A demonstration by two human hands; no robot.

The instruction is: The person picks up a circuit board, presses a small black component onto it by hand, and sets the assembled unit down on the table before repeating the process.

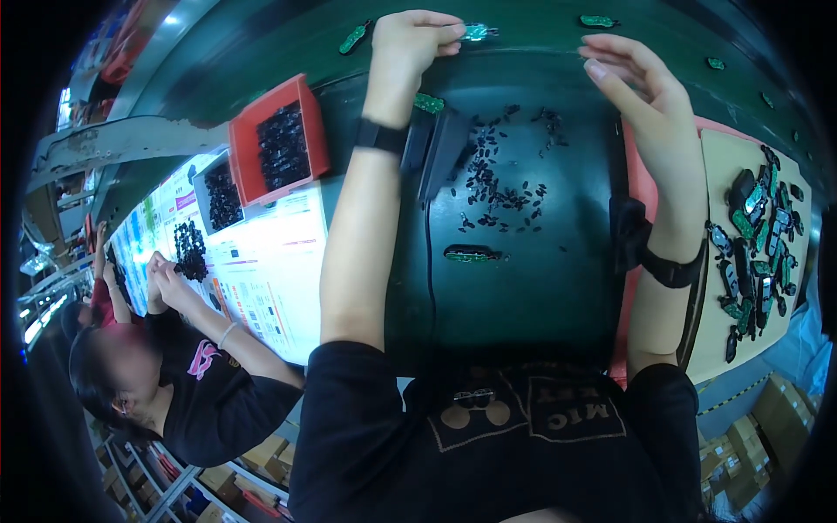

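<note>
At the far edge of the work surface, my left hand [417,42] pinches a small green circuit board [478,33] between thumb and fingertips, over the green belt [532,30]. To its right, my right hand [641,83] is held up with fingers apart and nothing in it. Between my forearms, many small black oval pieces [501,187] lie scattered on the dark green mat [523,305]. A black casing with a green board in it [472,254] lies nearer to me. Part of another green board [428,103] shows just beyond my left wristband.
Several green boards lie along the belt, one [353,37] at the left and one [598,21] at the right. A red bin [317,131] holds black parts. A beige tray [711,349] bears a pile of black-and-green units. At left, a co-worker [200,366] handles small black parts.
</note>
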